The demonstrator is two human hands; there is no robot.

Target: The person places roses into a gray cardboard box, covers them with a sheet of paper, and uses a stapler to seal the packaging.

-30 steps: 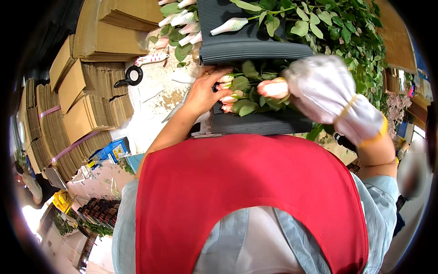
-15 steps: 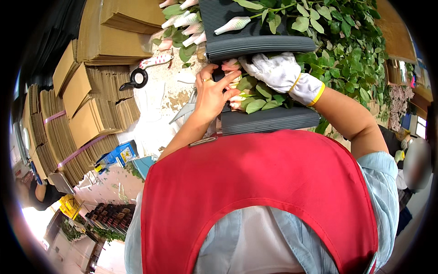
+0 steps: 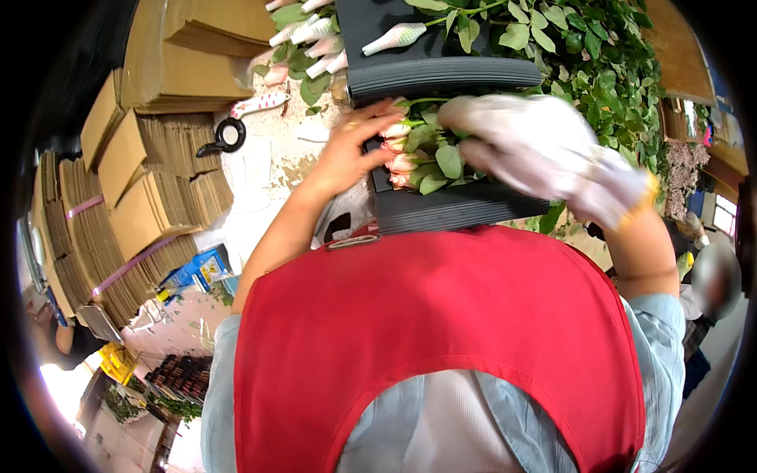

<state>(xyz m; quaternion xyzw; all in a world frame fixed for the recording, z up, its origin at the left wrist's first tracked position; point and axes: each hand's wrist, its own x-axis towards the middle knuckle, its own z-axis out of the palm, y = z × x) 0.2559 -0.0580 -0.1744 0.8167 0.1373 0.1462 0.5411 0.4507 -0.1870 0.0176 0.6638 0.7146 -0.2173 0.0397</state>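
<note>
Pink rose heads (image 3: 400, 165) with green leaves lie in a row between two folds of dark ribbed sheet (image 3: 465, 206). My bare left hand (image 3: 351, 150) rests against the left side of these blooms, fingers stretched out and thumb apart. Over the stems and leaves to the right is my right hand (image 3: 536, 146) in a white glove with a yellow cuff, smeared by motion; whether its fingers hold anything is unclear. A single rose in a white net sleeve (image 3: 394, 38) lies on the upper part of the ribbed sheet.
Several netted roses (image 3: 311, 31) lie at the upper left. A tape roll (image 3: 230, 135) and a red-spotted white tool (image 3: 260, 104) are beside stacked cardboard (image 3: 165, 205). Dense leafy stems (image 3: 607, 102) fill the upper right. A blue box (image 3: 197, 270) stands lower left.
My right hand has drawn back to the right, off the blooms' stems near the fold. My left hand has shifted slightly left, its fingers still at the rose heads.
</note>
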